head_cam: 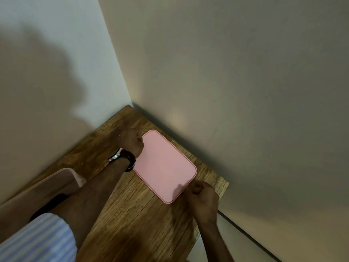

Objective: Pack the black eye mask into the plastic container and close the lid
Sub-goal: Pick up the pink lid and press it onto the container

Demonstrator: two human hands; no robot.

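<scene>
Both hands are on the pink lid (164, 165), which lies flat near the far corner of the wooden worktop (132, 214), close along the wall-side edge. The left hand (131, 141) pinches the lid's far corner with fingers curled tight on the rim, and the right hand (203, 197) does the same at the near corner by the worktop's right edge. That reads as a grip on opposite corners, chosen, I'd say, to keep a wide, thin lid level while it is lifted or pressed home. Whether a container body sits under this lid cannot be told from here; the lid looks flush with the wood. At the near left edge of the worktop, a pale pink container (56, 184) peeks out behind the left forearm, with something dark (51, 204) showing just beside it, possibly the black eye mask, but the arm covers too much to be sure. A dark wristwatch (122, 157) rides the left wrist, and a blue striped sleeve (37, 241) fills the near corner.
</scene>
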